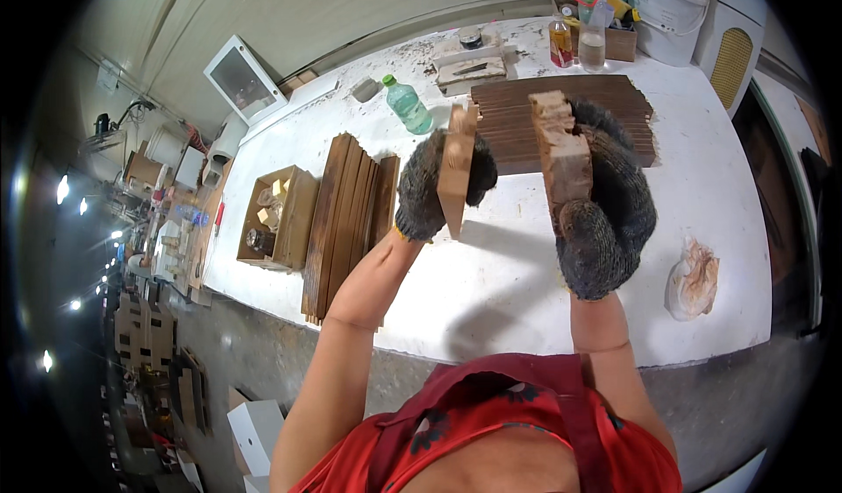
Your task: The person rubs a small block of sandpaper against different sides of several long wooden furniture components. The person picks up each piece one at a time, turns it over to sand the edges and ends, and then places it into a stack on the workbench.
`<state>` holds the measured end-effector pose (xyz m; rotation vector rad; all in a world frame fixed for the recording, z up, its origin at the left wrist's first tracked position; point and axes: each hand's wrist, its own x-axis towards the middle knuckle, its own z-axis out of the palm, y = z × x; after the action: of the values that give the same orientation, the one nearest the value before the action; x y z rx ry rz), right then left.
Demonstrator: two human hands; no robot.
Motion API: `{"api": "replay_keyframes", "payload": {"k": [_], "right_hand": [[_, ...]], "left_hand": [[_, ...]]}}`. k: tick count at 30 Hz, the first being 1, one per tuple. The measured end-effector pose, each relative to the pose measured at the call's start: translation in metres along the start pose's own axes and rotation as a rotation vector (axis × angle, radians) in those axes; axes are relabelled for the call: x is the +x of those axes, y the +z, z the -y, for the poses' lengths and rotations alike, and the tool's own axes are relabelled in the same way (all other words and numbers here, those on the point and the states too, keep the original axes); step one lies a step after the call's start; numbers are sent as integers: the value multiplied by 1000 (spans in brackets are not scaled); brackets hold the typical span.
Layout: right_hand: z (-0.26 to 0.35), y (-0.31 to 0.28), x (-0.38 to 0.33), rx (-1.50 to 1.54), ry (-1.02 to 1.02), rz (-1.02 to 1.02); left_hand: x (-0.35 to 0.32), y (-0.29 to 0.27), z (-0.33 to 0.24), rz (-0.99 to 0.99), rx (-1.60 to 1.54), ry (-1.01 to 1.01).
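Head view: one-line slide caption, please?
Gloved left hand holds a light wooden piece, gloved right hand rough-edged brown wood, over a white table.

A pale wall (294, 19) rose at eleven o'clock, grey floor (230, 348) lay at eight; lamps (62, 189), apparently, glowed at nine.
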<state>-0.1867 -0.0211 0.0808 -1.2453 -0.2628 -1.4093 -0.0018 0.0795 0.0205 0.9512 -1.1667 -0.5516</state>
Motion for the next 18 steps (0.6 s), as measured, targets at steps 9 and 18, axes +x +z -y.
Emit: {"api": "replay_keyframes", "payload": {"k": [9, 18], "right_hand": [[7, 10, 33, -322, -193, 195], [19, 25, 18, -413, -263, 483]], "left_hand": [[38, 18, 34, -204, -110, -270], [36, 6, 11, -217, 117, 52]]}}
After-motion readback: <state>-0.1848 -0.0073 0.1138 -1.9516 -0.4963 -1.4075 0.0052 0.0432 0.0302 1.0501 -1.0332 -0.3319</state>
